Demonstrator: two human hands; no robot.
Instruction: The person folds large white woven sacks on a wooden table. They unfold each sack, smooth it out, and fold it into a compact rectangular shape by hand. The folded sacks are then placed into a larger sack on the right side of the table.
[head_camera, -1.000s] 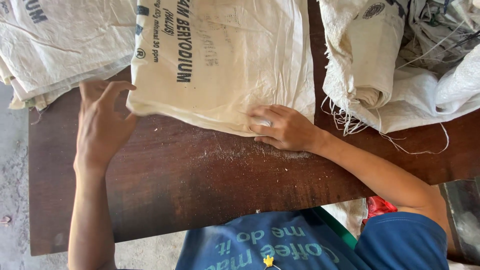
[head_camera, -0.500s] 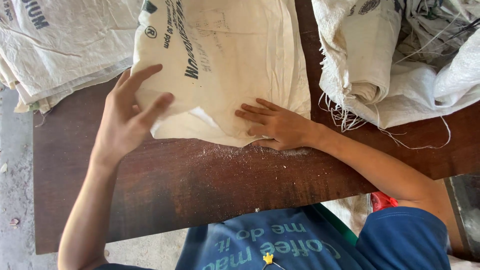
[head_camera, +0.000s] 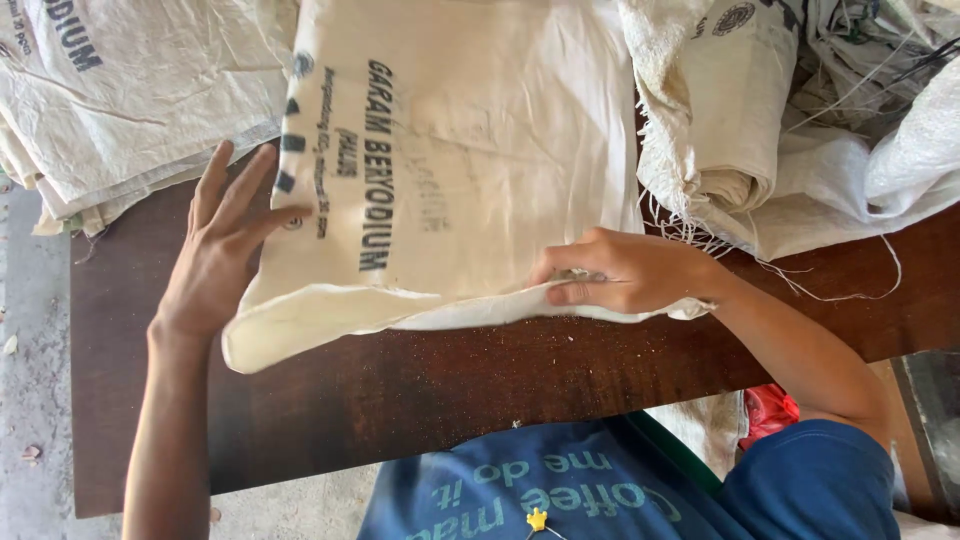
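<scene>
Slippage of the cream woven-plastic sack (head_camera: 460, 190) off the dark wooden table's near edge (head_camera: 480, 400) is risked, since it is merely pinched by the right hand (head_camera: 625, 272) and steadied by the open-fingered left hand (head_camera: 220, 255).

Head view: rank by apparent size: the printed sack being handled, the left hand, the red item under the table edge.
1. Printed sack, by far the largest.
2. Left hand.
3. Red item, smallest, though partly hidden by the table.

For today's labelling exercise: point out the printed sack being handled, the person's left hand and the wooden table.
printed sack (head_camera: 480, 150), head view, flat middle panel.
left hand (head_camera: 215, 265), head view, back of hand.
wooden table (head_camera: 450, 390), head view, bare top.
</scene>
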